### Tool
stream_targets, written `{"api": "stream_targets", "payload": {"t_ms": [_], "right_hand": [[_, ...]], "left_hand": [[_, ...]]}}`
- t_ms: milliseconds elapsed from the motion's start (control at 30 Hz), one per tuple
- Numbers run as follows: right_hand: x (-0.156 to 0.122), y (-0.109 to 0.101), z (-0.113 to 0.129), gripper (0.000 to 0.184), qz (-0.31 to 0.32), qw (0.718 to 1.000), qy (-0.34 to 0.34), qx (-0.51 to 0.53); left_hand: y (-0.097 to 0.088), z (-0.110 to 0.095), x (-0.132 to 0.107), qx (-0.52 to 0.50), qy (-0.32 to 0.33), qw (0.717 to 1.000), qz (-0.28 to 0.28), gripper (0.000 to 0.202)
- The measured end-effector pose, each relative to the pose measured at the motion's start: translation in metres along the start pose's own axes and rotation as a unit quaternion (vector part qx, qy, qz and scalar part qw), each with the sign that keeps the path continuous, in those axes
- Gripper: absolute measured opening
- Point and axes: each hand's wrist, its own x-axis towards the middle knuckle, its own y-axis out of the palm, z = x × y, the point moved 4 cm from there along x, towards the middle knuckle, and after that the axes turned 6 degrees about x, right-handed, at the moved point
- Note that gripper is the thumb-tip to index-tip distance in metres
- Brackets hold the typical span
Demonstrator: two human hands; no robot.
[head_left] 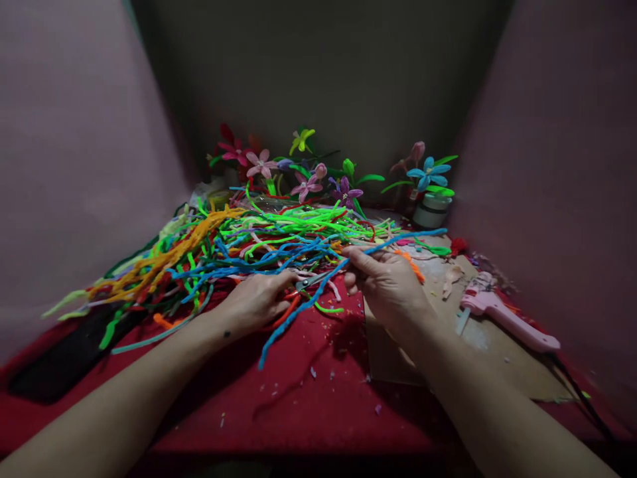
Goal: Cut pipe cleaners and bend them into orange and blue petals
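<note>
My left hand (pixel 256 297) is closed around the handles of a pair of scissors (pixel 311 281), whose blades point right. A long blue pipe cleaner (pixel 289 321) is pinched between the thumb and fingers of my right hand (pixel 391 285). It slants from the lower left, past the scissor blades, to the upper right beyond my knuckles. Whether the blades touch it I cannot tell. Just behind both hands lies a tangled heap of pipe cleaners (pixel 293 222) in green, blue, orange and other colours.
A pink glue gun (pixel 512 318) rests on a cardboard sheet (pixel 502 365) at right, its cord trailing off. Pipe-cleaner flowers (pixel 308 186) stand along the back, and a blue flower (pixel 428 174) rises from a small pot (pixel 432 211). Scraps dot the red cloth (pixel 298 411).
</note>
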Motion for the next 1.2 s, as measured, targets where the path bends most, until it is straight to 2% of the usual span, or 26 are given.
{"api": "stream_targets", "payload": {"t_ms": [100, 167, 233, 333, 433, 500, 633, 833, 967, 1200], "right_hand": [[0.0, -0.001, -0.012, 0.012, -0.014, 1.0, 0.025, 0.006], [0.0, -0.003, -0.017, 0.013, -0.024, 0.999, 0.029, 0.014], [0.0, -0.004, -0.02, 0.016, -0.031, 0.999, 0.036, 0.012], [-0.002, -0.004, -0.026, 0.017, -0.026, 0.998, 0.063, -0.011], [-0.006, 0.0, -0.032, 0.018, 0.009, 0.995, 0.094, -0.045], [-0.008, 0.004, -0.034, 0.021, 0.035, 0.992, 0.101, -0.06], [-0.009, 0.011, -0.036, 0.02, 0.081, 0.987, 0.12, -0.073], [-0.003, 0.018, -0.036, 0.017, 0.13, 0.969, 0.184, -0.098], [0.0, 0.02, -0.036, 0.021, 0.185, 0.957, 0.204, -0.091], [-0.004, 0.011, -0.038, 0.018, 0.223, 0.934, 0.23, -0.158]], "left_hand": [[-0.002, -0.002, -0.002, 0.159, 0.051, 0.986, 0.01, 0.028], [-0.004, -0.011, -0.006, 0.206, 0.085, 0.975, -0.016, 0.034], [-0.004, -0.023, -0.01, 0.138, 0.093, 0.985, -0.05, 0.044], [0.001, -0.037, -0.014, -0.067, 0.037, 0.995, -0.068, 0.045], [0.004, -0.045, -0.016, -0.243, -0.003, 0.965, -0.102, 0.027], [0.004, -0.045, -0.016, -0.302, -0.034, 0.947, -0.108, 0.022], [0.001, -0.039, -0.012, -0.355, -0.094, 0.928, -0.064, 0.021], [-0.005, -0.041, 0.002, -0.358, -0.117, 0.926, 0.015, 0.024], [-0.001, -0.039, 0.007, -0.401, -0.121, 0.908, 0.023, 0.02], [0.015, -0.036, 0.006, -0.415, -0.119, 0.9, 0.054, 0.024]]}}
